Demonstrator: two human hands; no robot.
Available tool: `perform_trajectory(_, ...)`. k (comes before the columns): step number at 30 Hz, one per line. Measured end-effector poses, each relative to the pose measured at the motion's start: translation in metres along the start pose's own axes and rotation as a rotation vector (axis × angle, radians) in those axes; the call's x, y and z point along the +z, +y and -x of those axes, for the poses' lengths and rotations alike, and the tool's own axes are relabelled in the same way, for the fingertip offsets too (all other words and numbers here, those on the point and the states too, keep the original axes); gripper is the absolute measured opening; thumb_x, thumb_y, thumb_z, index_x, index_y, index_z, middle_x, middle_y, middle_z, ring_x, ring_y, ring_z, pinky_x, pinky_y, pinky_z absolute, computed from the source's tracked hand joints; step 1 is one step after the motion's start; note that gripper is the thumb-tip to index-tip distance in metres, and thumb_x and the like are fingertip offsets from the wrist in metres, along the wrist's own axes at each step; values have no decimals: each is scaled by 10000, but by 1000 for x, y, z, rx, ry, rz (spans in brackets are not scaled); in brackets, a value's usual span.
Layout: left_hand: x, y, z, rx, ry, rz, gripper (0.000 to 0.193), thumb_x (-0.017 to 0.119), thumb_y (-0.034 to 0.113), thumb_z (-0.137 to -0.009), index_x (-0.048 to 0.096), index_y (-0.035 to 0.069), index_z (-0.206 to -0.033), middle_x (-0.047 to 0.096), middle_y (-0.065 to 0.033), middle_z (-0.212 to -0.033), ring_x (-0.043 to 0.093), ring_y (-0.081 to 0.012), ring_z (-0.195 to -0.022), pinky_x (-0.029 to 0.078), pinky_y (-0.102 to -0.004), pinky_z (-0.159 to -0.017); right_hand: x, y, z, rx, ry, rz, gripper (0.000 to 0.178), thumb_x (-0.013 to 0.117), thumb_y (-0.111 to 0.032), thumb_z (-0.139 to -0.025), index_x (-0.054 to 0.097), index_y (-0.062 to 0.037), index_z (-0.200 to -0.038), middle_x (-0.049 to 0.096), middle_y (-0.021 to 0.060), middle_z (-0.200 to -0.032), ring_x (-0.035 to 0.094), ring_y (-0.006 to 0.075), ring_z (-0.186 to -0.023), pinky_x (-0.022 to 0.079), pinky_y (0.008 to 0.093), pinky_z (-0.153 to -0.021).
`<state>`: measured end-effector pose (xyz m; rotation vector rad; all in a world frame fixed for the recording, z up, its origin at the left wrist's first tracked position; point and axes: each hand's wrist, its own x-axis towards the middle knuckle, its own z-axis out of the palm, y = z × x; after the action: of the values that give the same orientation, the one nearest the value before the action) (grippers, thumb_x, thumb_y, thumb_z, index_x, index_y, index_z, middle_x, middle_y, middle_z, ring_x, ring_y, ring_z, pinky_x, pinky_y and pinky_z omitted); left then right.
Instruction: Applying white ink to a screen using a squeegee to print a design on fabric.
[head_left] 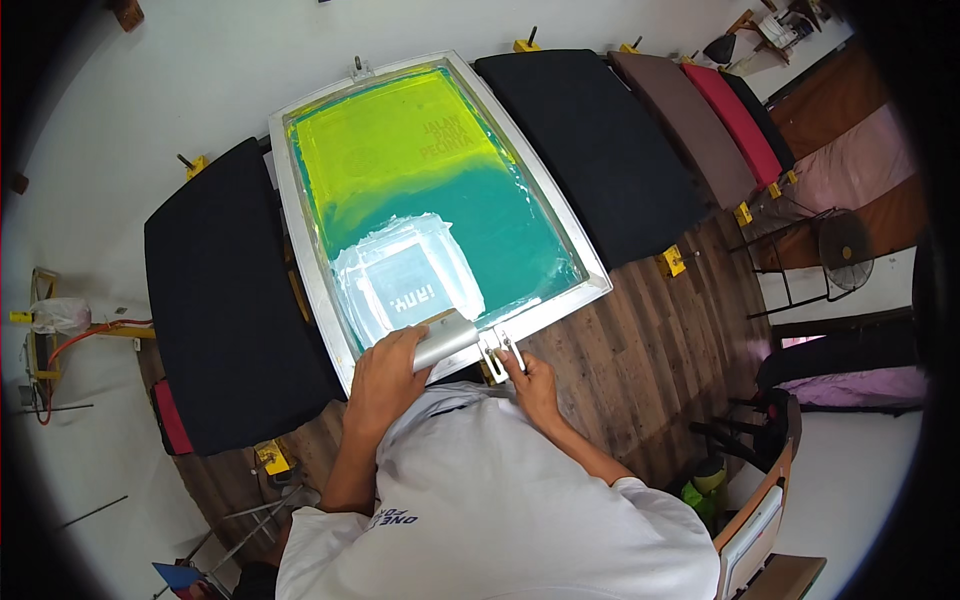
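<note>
A silk-screen printing frame (pixel 571 296) with a pale metal rim lies in front of me. Its mesh (pixel 520 235) is teal, with yellow-green ink smeared over the far half and a whitish patch bearing lettering at the near left. My left hand (pixel 385 372) is closed around a silver squeegee (pixel 447 341), which rests across the frame's near edge. At the same edge, just to the right, the fingers of my right hand (pixel 535 388) grip a slotted metal bracket (pixel 497 357) fixed to the rim.
Black-covered boards flank the frame, one on the left (pixel 225 310) and one on the right (pixel 590 150). Beyond stand a brown board (pixel 685 125) and a red board (pixel 730 120). Yellow brackets (pixel 673 262) hold the boards. A black fan (pixel 845 250) stands at the right above the wooden floor (pixel 640 380).
</note>
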<state>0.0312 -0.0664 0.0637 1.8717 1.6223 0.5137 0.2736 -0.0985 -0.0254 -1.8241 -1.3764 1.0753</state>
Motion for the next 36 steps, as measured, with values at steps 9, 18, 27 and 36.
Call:
perform_trajectory(9, 0, 1, 1, 0, -5, 14, 413, 757, 127, -820, 655, 4, -1200, 688, -204, -1145, 668, -376, -1028, 531, -416, -902, 1, 6, -1, 6, 12, 27, 614, 673, -429, -958, 487, 49, -620, 340, 95, -521, 319, 113, -545, 311, 370, -460)
perform_trajectory(18, 5, -3, 0, 62, 57, 9, 400, 726, 57, -790, 645, -7, -1176, 692, -227, -1107, 680, -402, -968, 547, -466, -853, -2, 12, -5, -6, -46, 84, 647, 605, -496, -978, 526, 65, -667, 444, 187, -521, 384, 198, -497, 371, 416, -492)
perform_trajectory(27, 20, -14, 3, 36, 65, 3, 476, 742, 22, -745, 621, 23, -1205, 680, -189, -1165, 663, -369, -1043, 532, -425, -915, -15, 12, -13, 23, -214, 288, 638, 524, -535, -993, 615, 57, -775, 619, 275, -708, 647, 426, -708, 471, 486, -645)
perform_trajectory(36, 31, -15, 2, -66, 55, 44, 514, 664, -114, -686, 630, 11, -1184, 662, -204, -1193, 640, -383, -1093, 519, -432, -958, -26, -148, -34, -811, -354, 705, 571, 802, -207, -777, 580, -86, -1289, 546, 171, -1320, 520, 369, -1220, 460, 464, -954)
